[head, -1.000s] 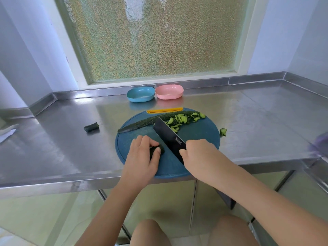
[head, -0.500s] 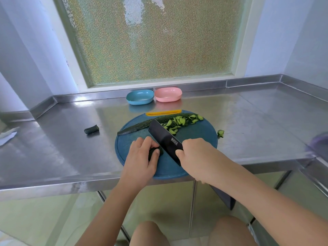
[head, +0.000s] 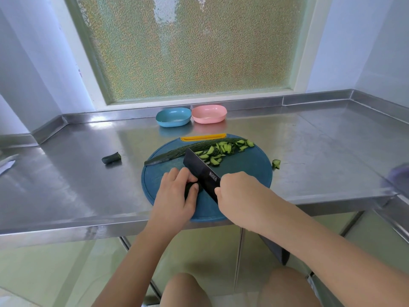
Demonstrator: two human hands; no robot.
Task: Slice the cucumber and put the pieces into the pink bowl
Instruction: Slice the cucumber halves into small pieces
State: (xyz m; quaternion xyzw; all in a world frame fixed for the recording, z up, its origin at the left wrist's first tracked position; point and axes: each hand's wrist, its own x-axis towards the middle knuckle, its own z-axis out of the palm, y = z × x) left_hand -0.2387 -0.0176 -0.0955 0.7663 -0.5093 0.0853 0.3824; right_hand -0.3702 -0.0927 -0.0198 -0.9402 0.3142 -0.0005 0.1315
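Head view, dark green cucumber (head: 174, 152) lying lengthwise left to right, tapered tip pointing left, left hand (head: 174, 196) curled on a short piece (head: 190, 189), right hand (head: 239, 193) gripping knife (head: 203, 173)

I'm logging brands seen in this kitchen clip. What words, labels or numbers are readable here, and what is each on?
"BUCK-1", as best it reads: small white boxed print on the black knife blade gripped by the right hand; the last characters are blurred, so this is uncertain.
Nothing else: no readable text on the cutting board, pink bowl or blue bowl.
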